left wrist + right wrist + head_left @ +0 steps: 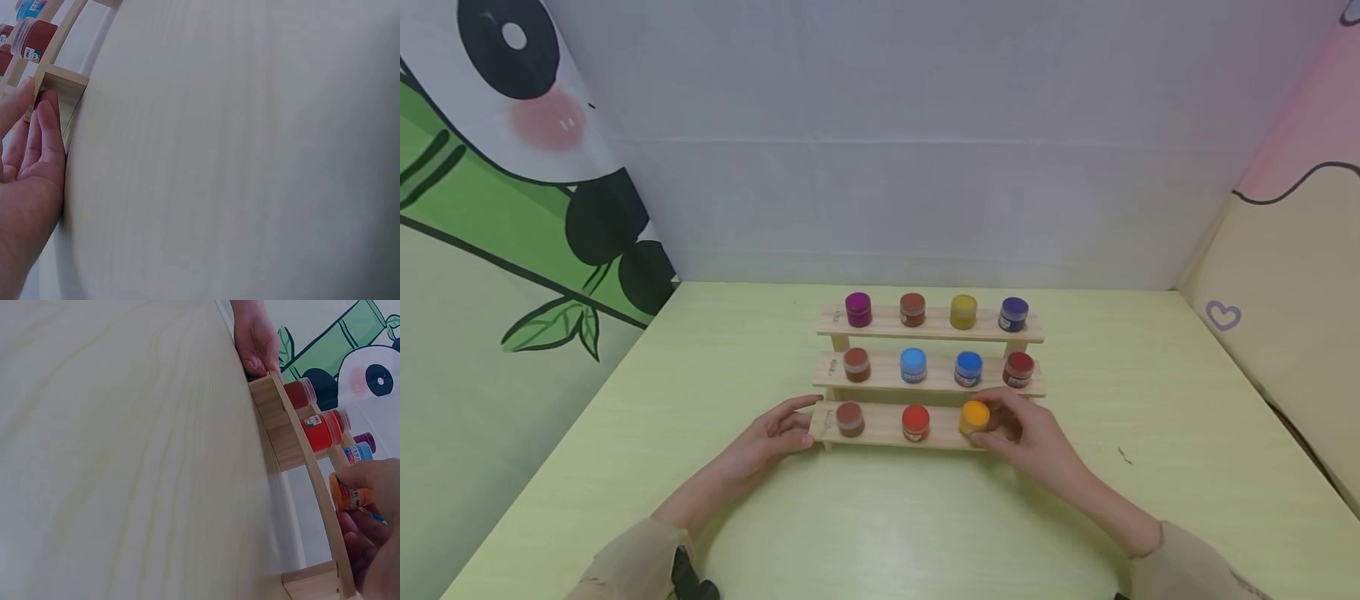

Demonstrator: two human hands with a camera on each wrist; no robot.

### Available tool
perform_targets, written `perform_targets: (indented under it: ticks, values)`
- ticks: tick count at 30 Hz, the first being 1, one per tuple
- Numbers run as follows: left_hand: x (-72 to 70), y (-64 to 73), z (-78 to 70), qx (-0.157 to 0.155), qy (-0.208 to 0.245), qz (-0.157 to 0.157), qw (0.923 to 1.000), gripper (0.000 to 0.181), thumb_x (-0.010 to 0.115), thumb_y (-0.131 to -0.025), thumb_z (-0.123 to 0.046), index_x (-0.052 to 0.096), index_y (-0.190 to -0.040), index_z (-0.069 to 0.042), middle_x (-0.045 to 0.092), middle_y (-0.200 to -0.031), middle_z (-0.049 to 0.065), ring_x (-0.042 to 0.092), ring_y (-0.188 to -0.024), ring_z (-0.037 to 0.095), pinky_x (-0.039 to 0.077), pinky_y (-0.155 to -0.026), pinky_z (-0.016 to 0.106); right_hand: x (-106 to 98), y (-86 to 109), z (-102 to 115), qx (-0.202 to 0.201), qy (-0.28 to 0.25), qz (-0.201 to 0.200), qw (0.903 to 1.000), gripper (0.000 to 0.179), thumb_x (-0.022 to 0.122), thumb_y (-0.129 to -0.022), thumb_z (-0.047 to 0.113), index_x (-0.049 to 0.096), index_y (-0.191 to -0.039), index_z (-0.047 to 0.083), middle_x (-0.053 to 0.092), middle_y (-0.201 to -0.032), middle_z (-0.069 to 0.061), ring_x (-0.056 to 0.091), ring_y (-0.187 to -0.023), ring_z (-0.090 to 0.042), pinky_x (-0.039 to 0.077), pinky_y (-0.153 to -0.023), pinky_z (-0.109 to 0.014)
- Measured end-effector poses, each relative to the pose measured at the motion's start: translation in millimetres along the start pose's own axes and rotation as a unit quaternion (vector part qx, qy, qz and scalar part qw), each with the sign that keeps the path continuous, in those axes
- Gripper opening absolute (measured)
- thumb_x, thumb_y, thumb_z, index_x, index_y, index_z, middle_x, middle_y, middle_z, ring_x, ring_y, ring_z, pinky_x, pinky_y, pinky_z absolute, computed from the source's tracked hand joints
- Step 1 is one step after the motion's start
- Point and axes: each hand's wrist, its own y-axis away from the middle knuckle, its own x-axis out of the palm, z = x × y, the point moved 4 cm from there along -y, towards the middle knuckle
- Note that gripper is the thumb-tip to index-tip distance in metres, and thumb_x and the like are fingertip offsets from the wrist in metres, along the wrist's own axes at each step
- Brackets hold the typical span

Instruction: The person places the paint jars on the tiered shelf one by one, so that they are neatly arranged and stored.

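A three-tier wooden rack (883, 425) stands on the table, bearing small round paint jars. My left hand (771, 435) grips the left end of its lowest tier, and in the left wrist view the thumb (19, 103) lies against the board with the fingers reaching beneath. Thumb and fingers of my right hand (1033, 433) pinch an orange paint jar (349, 494) at the right part of that tier. To its left on the same board sit a red jar (915, 423) and a brown jar (850, 419). The palm hides the tier's right end.
The middle tier carries a brown, a light blue (913, 365), a blue (968, 368) and a dark red jar (1018, 369). On the top tier are purple (858, 309), brown, yellow (963, 312) and dark blue jars. A white wall (925, 200) rises behind the table (880, 525).
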Motion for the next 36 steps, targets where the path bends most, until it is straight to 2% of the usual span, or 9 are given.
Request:
perform_targets:
  ticks: [8, 16, 36]
  values:
    - [-0.1, 0.1, 0.8, 0.008, 0.006, 0.007, 0.9999, 0.067, 0.058, -0.100, -0.016, 0.022, -0.156, -0.011, 0.064, -0.121, -0.006, 0.062, -0.112, 0.005, 0.046, -0.096, 0.018, 3.7, 0.0, -4.0, 0.005, 0.004, 0.001, 1.0000, 0.044, 0.081, -0.081, 0.010, 0.063, -0.121, 0.016, 0.068, -0.103, 0.000, 0.057, -0.079, -0.010, 0.044, -0.063, -0.018]
    - [0.0, 0.3, 1.1, 0.001, 0.005, 0.004, 1.0000, 0.067, 0.058, -0.099, -0.016, 0.024, -0.156, -0.013, 0.064, -0.122, -0.005, 0.062, -0.112, 0.006, 0.046, -0.097, 0.019, 3.3, 1.0, -3.8, 0.002, 0.009, 0.002, 1.0000, 0.044, 0.080, -0.081, 0.010, 0.063, -0.121, 0.016, 0.068, -0.103, 0.000, 0.056, -0.080, -0.009, 0.044, -0.064, -0.018]
    - [-0.2, -0.9, 0.6, 0.009, 0.000, 0.005, 0.9999, 0.066, 0.057, -0.100, -0.016, 0.024, -0.156, -0.010, 0.065, -0.121, -0.006, 0.062, -0.112, 0.006, 0.046, -0.096, 0.019, 4.5, 0.8, -5.1, 0.010, 0.019, -0.003, 0.9998, 0.044, 0.080, -0.082, 0.013, 0.064, -0.122, 0.018, 0.068, -0.103, 0.002, 0.054, -0.077, -0.007, 0.042, -0.061, -0.018]
